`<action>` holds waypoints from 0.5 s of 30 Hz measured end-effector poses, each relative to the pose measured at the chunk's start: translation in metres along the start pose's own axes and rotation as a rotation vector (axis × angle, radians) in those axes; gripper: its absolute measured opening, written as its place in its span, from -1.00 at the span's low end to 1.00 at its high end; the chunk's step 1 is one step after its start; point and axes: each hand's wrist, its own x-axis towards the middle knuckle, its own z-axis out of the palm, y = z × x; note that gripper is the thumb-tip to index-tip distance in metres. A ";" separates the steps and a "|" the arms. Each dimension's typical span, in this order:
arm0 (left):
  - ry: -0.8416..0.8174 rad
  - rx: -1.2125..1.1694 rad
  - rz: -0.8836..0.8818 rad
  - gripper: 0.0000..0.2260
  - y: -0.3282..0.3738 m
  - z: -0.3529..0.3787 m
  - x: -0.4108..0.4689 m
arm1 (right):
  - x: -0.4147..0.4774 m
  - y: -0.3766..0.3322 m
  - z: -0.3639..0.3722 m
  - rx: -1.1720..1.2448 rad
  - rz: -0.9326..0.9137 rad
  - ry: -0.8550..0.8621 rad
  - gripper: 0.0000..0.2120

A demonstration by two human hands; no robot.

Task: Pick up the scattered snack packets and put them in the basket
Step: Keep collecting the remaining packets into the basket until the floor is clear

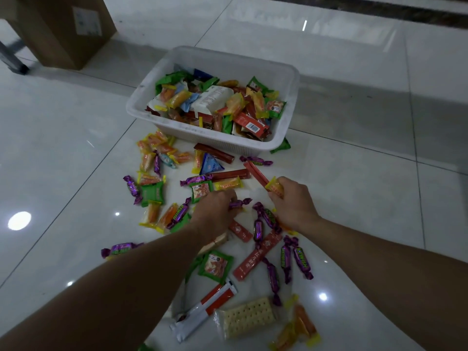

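A white plastic basket [141, 97] stands on the floor ahead, partly filled with mixed snack packets. Many more packets lie scattered on the tiles in front of it: purple twist candies [301, 259], green squares [152, 194], red sticks [255, 254], yellow-orange packs [152, 214] and a cracker pack [248, 317]. My left hand [215, 211] is curled over the pile and grips a purple twist candy [240, 203]. My right hand [291, 201] holds a yellow-orange packet [276, 187] with a red stick [255, 172] jutting past it.
A brown cardboard box [63, 29] stands at the back left, beside a dark metal leg [12, 59]. The floor is glossy white tile [354, 97] with light reflections. A green packet [281, 146] pokes out from under the basket's near right corner.
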 end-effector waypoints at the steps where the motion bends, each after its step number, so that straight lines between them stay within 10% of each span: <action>1: -0.026 0.007 -0.005 -0.80 0.000 -0.001 -0.001 | -0.001 -0.001 -0.002 -0.002 0.005 0.001 -0.86; 15: 0.041 -0.109 -0.098 -0.90 0.005 -0.009 -0.010 | -0.011 -0.010 -0.020 0.002 0.048 0.019 -0.85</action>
